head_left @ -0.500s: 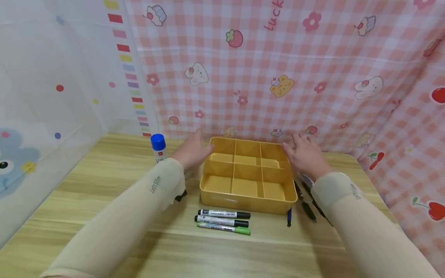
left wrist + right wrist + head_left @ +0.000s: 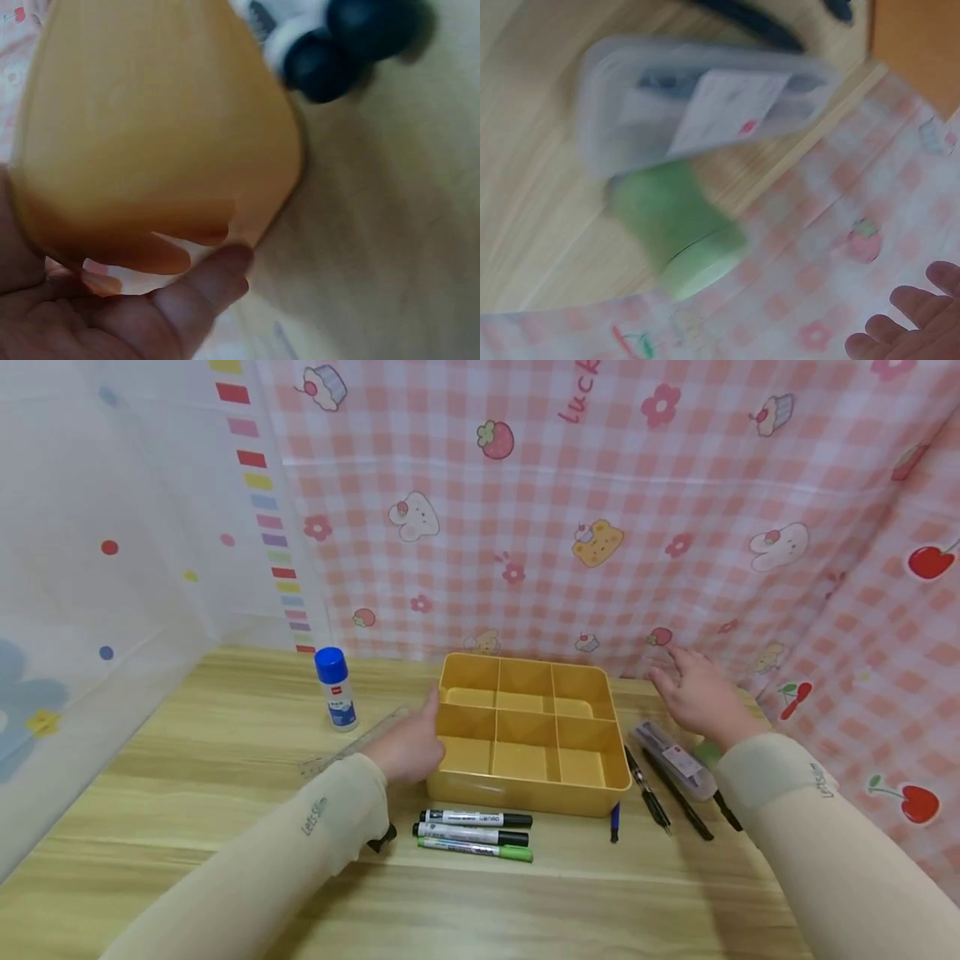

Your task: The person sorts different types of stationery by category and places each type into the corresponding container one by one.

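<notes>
A yellow organizer box [image 2: 528, 792] with several compartments stands at the middle of the table. My left hand [image 2: 405, 747] is at its left side, thumb pointing up. In the left wrist view the fingers [image 2: 199, 289] rest against the box wall [image 2: 165, 127]. My right hand [image 2: 697, 693] is off the box, fingers spread in the air to its right. Below that hand lie a clear plastic case [image 2: 678, 760] with a label and a green object [image 2: 679, 225], blurred in the right wrist view.
A glue bottle [image 2: 336, 689] with a blue cap stands at the left, near a clear ruler [image 2: 352, 747]. In front of the box lie two black-capped markers [image 2: 472, 835] and a green one [image 2: 474, 849]. Black pens [image 2: 678, 793] and a short blue one [image 2: 615, 822] lie to the right.
My right hand has left the box's right side and moved right, uncovering the clear case. The left hand has come nearer along the left side. The head view has shifted slightly.
</notes>
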